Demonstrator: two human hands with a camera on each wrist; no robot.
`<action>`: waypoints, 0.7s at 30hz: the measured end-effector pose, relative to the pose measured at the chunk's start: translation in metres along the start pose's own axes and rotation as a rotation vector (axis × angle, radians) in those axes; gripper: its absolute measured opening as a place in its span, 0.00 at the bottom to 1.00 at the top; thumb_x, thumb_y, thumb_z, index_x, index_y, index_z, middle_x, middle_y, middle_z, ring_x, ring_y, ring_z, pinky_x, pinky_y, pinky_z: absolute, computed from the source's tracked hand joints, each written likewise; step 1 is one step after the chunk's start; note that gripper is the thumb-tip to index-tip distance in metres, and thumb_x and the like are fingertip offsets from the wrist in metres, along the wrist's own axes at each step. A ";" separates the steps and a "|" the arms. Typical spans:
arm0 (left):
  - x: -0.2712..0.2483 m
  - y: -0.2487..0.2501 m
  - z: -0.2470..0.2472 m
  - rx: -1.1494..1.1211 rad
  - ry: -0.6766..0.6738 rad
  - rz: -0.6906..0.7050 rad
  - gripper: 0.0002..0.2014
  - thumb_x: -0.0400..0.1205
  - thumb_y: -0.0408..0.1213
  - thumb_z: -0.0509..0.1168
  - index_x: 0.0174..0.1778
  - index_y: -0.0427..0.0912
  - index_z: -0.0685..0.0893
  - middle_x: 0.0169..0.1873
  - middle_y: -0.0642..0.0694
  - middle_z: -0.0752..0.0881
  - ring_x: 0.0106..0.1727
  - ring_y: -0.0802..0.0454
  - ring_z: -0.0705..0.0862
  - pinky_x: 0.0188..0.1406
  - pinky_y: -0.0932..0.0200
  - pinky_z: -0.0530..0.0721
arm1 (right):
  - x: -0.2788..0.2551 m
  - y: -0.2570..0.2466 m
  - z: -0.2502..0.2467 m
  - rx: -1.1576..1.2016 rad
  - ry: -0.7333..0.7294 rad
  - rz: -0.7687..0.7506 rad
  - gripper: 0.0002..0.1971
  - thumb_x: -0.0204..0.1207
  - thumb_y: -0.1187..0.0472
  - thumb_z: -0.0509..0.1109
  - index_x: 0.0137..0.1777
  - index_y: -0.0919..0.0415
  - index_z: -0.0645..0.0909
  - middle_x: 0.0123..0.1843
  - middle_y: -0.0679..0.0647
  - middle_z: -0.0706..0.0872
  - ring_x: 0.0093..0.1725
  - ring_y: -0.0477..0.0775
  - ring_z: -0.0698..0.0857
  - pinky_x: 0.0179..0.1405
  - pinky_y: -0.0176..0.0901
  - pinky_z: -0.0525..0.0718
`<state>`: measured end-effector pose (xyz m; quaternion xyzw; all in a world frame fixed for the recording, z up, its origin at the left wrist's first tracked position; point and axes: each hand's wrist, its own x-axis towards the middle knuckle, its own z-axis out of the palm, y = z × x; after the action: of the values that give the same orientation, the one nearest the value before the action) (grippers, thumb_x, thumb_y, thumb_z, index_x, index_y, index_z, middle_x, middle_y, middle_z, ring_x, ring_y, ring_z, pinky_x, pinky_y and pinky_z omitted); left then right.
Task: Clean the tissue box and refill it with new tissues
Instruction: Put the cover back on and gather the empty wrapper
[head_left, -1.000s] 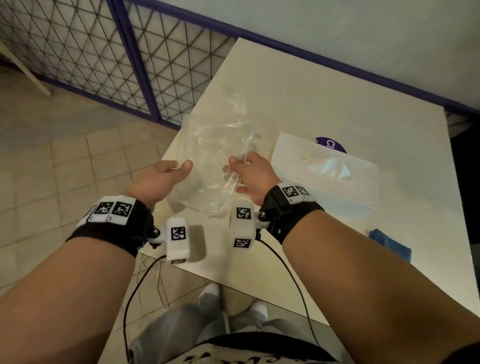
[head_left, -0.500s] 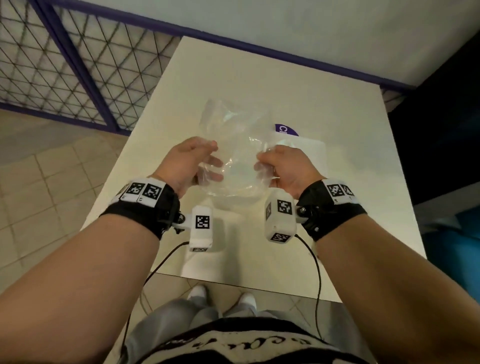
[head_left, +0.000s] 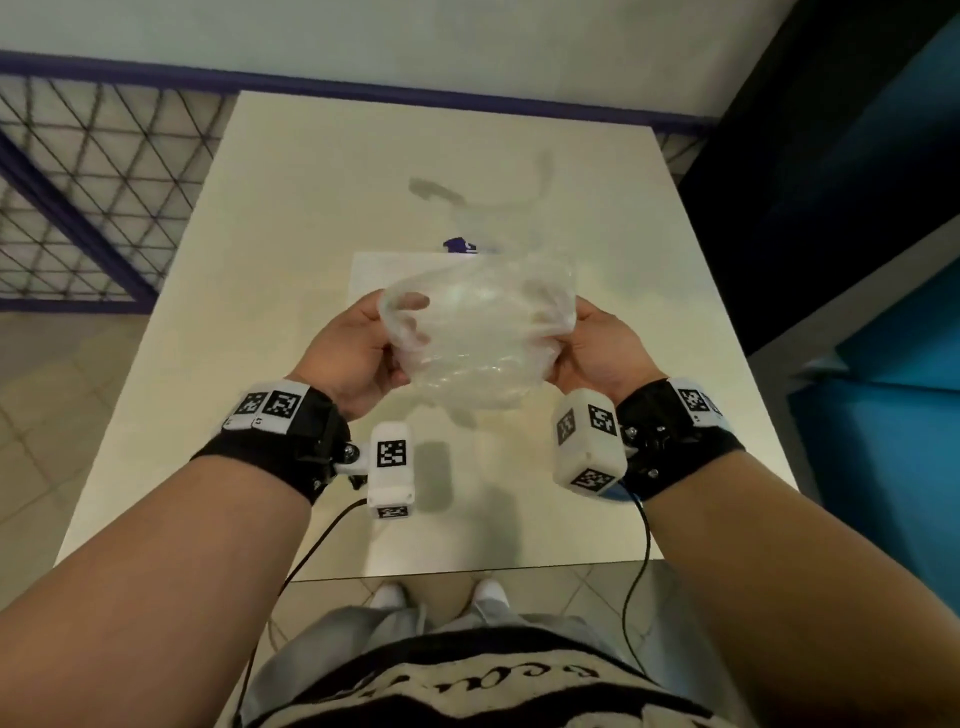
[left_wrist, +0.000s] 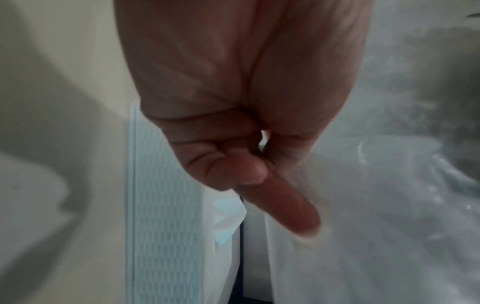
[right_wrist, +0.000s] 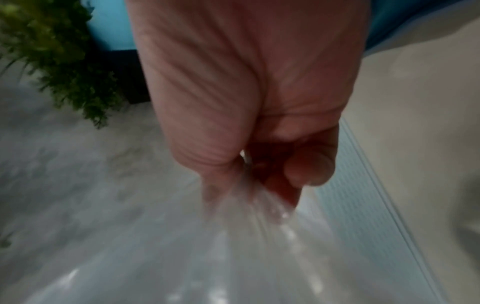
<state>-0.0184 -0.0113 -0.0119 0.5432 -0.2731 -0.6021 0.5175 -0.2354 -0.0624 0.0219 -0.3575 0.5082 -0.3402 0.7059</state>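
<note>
A crumpled clear plastic wrapper (head_left: 478, 332) is held up between both my hands, just above the white tissue box (head_left: 374, 275) on the table. My left hand (head_left: 363, 348) grips its left edge with curled fingers. My right hand (head_left: 597, 348) bunches the right edge in a fist. In the left wrist view the left hand (left_wrist: 254, 174) pinches the wrapper (left_wrist: 376, 205) beside the box's textured side (left_wrist: 166, 205). In the right wrist view the right hand (right_wrist: 272, 174) clenches gathered plastic (right_wrist: 233, 257) above the box (right_wrist: 363, 205). The wrapper hides most of the box top.
The cream table (head_left: 291, 364) stands against a wall. A purple disc (head_left: 460, 244) peeks out behind the box. A bit of blue cloth (head_left: 618, 491) shows under my right wrist. A wire fence (head_left: 93, 182) is at left, a blue panel (head_left: 883, 312) at right, a green plant (right_wrist: 52, 51) nearby.
Both hands have carried the wrapper from the table's left side to above the tissue box and gathered it into a tighter bundle. The head view has swung to face the table squarely.
</note>
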 end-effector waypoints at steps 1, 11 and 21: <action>0.000 -0.001 0.003 -0.010 -0.007 -0.001 0.14 0.73 0.24 0.65 0.34 0.49 0.90 0.32 0.46 0.83 0.38 0.43 0.78 0.36 0.51 0.79 | -0.002 -0.001 -0.004 0.017 -0.005 0.011 0.13 0.79 0.75 0.62 0.47 0.59 0.85 0.31 0.51 0.90 0.36 0.54 0.86 0.36 0.42 0.86; -0.001 0.002 0.021 0.103 0.054 0.074 0.22 0.80 0.17 0.53 0.38 0.46 0.85 0.31 0.47 0.86 0.31 0.47 0.81 0.24 0.60 0.82 | -0.009 -0.013 -0.019 0.076 -0.144 0.135 0.13 0.78 0.59 0.65 0.61 0.52 0.77 0.47 0.55 0.84 0.35 0.52 0.88 0.31 0.43 0.87; -0.011 0.015 0.026 -0.028 -0.191 -0.066 0.08 0.81 0.39 0.66 0.54 0.55 0.80 0.49 0.42 0.86 0.42 0.43 0.86 0.46 0.43 0.86 | 0.002 -0.002 -0.005 -0.299 0.048 -0.017 0.06 0.76 0.72 0.69 0.45 0.63 0.86 0.41 0.57 0.88 0.29 0.46 0.85 0.28 0.35 0.85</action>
<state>-0.0389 -0.0122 0.0120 0.4846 -0.2949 -0.6717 0.4765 -0.2405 -0.0656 0.0218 -0.4545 0.5667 -0.2751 0.6297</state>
